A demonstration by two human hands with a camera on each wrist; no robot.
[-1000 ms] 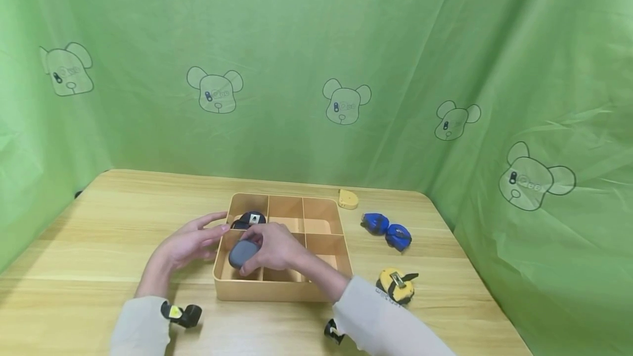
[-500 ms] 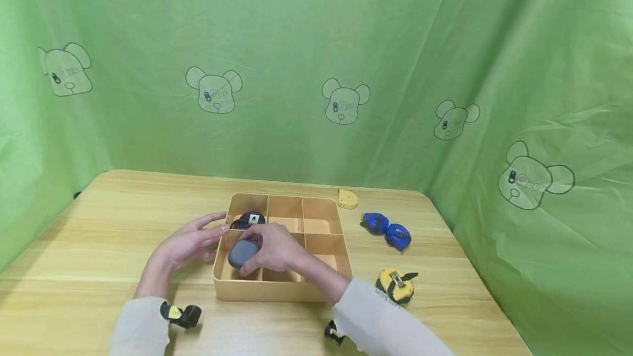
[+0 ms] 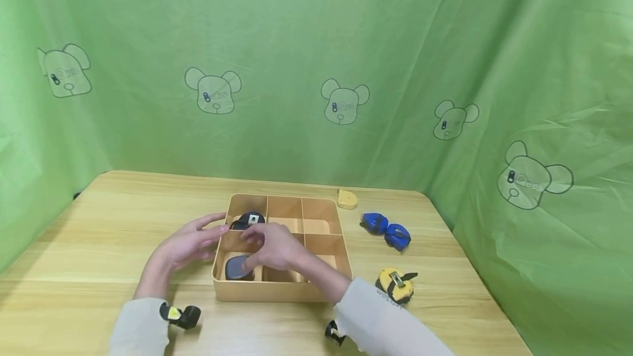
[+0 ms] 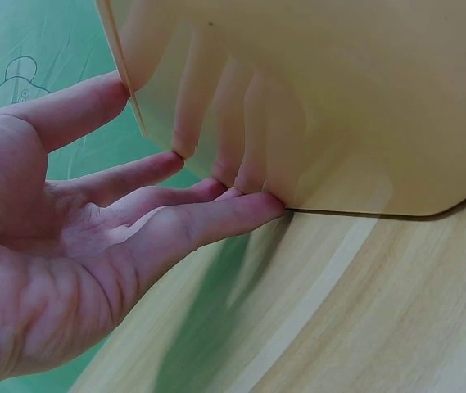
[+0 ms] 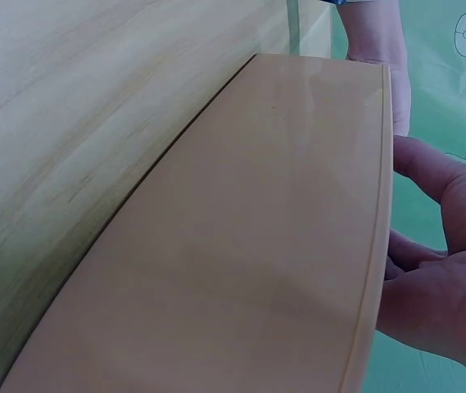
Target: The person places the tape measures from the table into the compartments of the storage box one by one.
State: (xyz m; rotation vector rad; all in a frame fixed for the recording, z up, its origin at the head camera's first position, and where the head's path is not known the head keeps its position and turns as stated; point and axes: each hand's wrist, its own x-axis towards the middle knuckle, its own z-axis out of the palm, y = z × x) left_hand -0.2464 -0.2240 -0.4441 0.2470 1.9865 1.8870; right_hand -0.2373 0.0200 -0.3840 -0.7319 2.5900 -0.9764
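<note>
Left fingers (image 4: 224, 219), mirrored only in left-wrist view, touch the box (image 4: 388, 106).

1. We see soft, even brightness in the head view, with a pale sheen on the table (image 3: 252, 331) before the tray (image 3: 267, 291).
2. Within the tray, we find the grey object (image 3: 237, 270) smeared beside the right hand (image 3: 278, 247).
3. Right of the tray, we notice highlights creasing the green curtain (image 3: 559, 122).
4. Our wrist views are dimmer; the tray's glossy wall mirrors the left hand (image 4: 93, 221), and greenish dark streaks fall beside it.
</note>
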